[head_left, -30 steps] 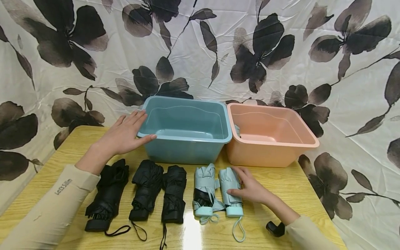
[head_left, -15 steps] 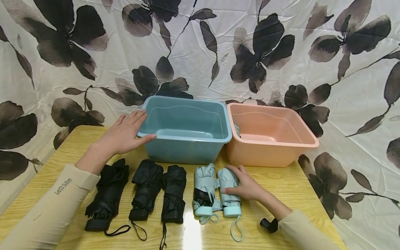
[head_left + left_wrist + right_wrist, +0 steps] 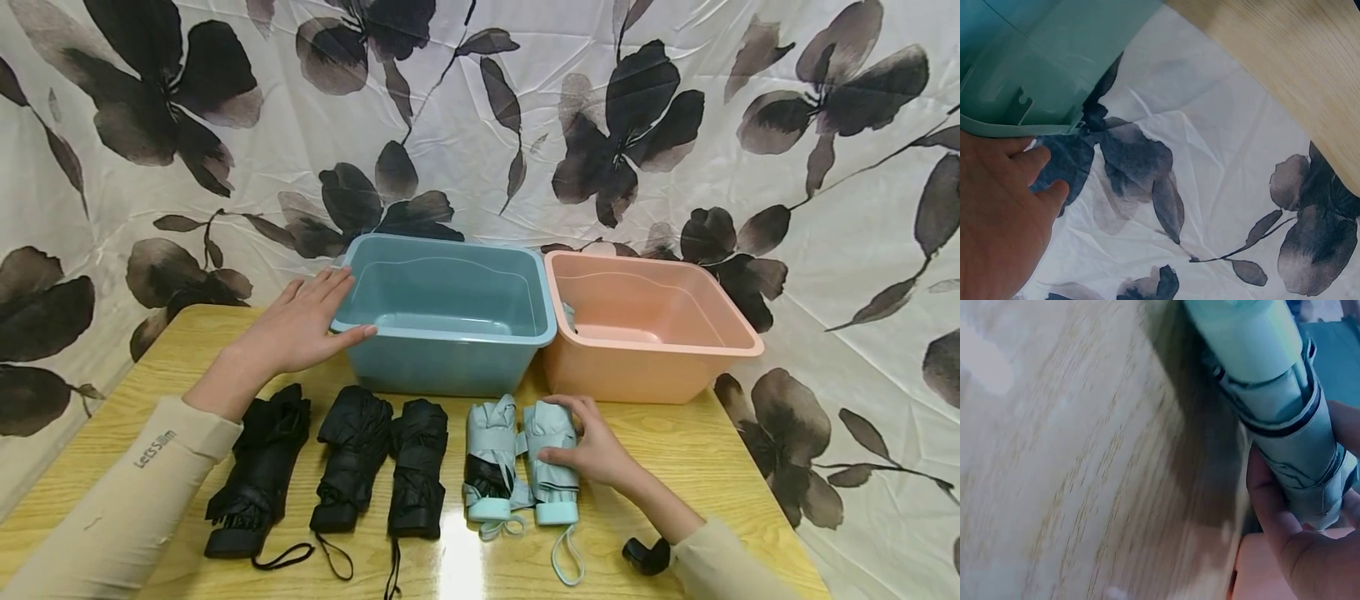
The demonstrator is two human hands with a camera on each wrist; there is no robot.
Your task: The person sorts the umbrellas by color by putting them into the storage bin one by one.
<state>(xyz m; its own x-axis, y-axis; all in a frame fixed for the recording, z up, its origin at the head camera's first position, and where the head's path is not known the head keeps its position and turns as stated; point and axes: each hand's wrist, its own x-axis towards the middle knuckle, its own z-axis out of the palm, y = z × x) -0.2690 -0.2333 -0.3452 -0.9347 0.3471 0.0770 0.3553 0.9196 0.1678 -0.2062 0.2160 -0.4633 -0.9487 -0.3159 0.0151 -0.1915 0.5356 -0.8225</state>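
My right hand (image 3: 597,443) grips a folded pale blue umbrella (image 3: 557,511) at its upper half, thumb and fingers around the two sides. In the right wrist view this umbrella (image 3: 1291,419) lies between thumb and fingers, its mint handle toward the top. A second pale blue umbrella (image 3: 491,442) lies just left of it. My left hand (image 3: 296,329), fingers straight and spread, rests at the left rim of the blue bin (image 3: 442,362). The left wrist view shows the left hand (image 3: 997,212) at that rim, nothing held.
Three black folded umbrellas, the left (image 3: 258,475), middle (image 3: 352,458) and right (image 3: 417,467), lie across the front left. A pink bin (image 3: 630,375) stands beside the blue one, something pale blue inside. A floral cloth (image 3: 480,125) hangs behind the wooden table (image 3: 637,517).
My right hand has shifted slightly left and closed its fingers around the right pale blue umbrella, nudging it left. The left hand has stayed at the blue bin's rim.
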